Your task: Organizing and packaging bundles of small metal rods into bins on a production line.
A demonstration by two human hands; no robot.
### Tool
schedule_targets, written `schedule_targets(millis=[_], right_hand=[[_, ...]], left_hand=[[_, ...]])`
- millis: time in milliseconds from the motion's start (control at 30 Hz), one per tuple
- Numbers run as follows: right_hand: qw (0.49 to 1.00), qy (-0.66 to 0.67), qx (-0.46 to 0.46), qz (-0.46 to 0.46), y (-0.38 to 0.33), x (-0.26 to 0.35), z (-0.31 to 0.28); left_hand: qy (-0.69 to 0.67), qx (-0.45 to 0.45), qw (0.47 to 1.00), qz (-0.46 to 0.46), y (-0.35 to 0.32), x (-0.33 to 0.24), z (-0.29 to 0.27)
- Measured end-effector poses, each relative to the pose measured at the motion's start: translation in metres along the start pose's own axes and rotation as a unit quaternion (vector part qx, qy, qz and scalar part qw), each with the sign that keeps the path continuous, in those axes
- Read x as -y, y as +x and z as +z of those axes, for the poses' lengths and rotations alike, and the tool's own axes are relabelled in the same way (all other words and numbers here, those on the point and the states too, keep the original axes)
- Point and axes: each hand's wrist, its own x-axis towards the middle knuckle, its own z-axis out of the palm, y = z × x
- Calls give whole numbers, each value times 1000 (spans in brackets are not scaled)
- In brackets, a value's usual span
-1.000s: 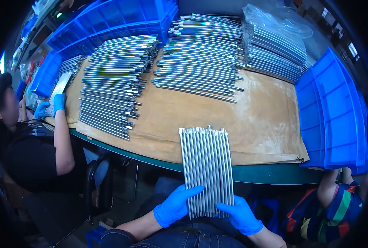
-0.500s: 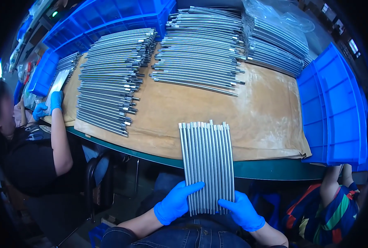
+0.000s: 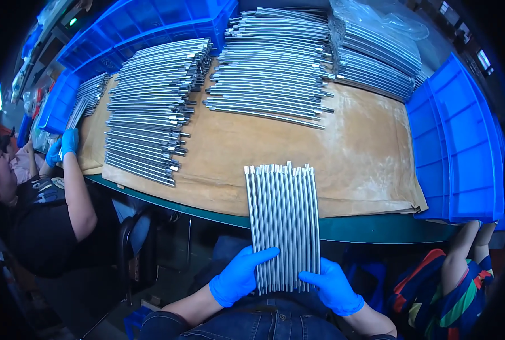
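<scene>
A flat row of several thin metal rods [image 3: 283,221] lies side by side across my two gloved hands, their stepped ends pointing away from me over the table's front edge. My left hand [image 3: 242,276] is closed on the row's left side, thumb laid over the top. On the right side, lower down, my right hand [image 3: 333,287] grips it with the thumb on the outer rods. The fingers beneath the rods are hidden. Both hands wear blue gloves.
Brown sheeting [image 3: 235,147] covers the green-edged table [image 3: 371,229]. Rod piles lie at the left [image 3: 147,113] and centre back [image 3: 272,68]; plastic film [image 3: 388,22] tops another. Blue bins [image 3: 462,141] stand around. A co-worker in blue gloves [image 3: 69,141] holds rods at left; another person [image 3: 445,289] is at right.
My hands and the rods hold nearly the same place. At left, the co-worker's hands and rods have shifted, and the rods now look bunched narrower.
</scene>
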Motion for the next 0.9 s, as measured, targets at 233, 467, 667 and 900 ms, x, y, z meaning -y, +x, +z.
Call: schedule_targets(millis=[233,467,667,900], right_hand=[[992,-126,-5,-21,-1,14,2],[985,-163,-9,-63,4,15,5],[985,-164,-11,-52,1,13,1],[975,-216,-8,-54,0,10,-1]], left_hand=[[17,1,1000,-24,-2,-4,1],[22,-1,1000,9,1,0,0],[6,14,1000,-1,-1,-2,3],[10,-3,1000,-26,-2,-5,5]])
